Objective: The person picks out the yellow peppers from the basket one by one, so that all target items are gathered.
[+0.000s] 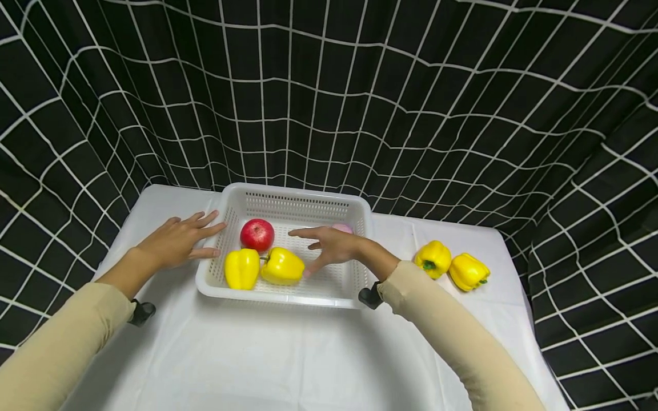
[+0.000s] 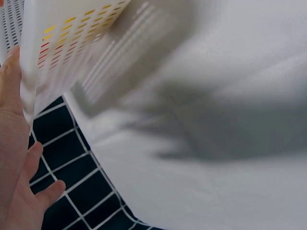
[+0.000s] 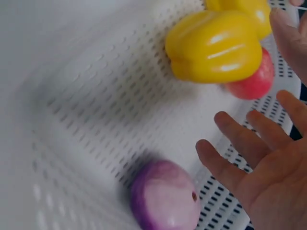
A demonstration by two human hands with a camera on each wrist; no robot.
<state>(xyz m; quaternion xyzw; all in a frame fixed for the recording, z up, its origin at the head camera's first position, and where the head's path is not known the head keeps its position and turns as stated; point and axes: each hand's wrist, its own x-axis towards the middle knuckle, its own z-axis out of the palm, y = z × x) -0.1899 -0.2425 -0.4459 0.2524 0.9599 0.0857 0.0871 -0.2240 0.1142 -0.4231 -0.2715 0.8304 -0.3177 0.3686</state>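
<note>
My left hand (image 1: 180, 240) lies against the left rim of a white perforated basket (image 1: 308, 299), its fingers spread. The left wrist view shows a finger (image 2: 10, 79) along the basket's outer side. Over the basket's middle, my right hand (image 1: 329, 245) reaches in with fingers apart and nothing in its grasp. Its thumb is nearest to a yellow bell pepper (image 1: 283, 266). Another yellow bell pepper (image 1: 241, 269) lies left of that one, with a round red fruit (image 1: 257, 235) behind. A round purple-and-white vegetable (image 3: 165, 196) lies at the basket's right end, mostly hidden by my hand in the head view.
Right of the basket, two more yellow bell peppers (image 1: 433, 258) (image 1: 468, 272) lie side by side on the white tablecloth (image 1: 247, 354). A black curtain with a white grid (image 1: 329, 91) stands behind the table and along both sides.
</note>
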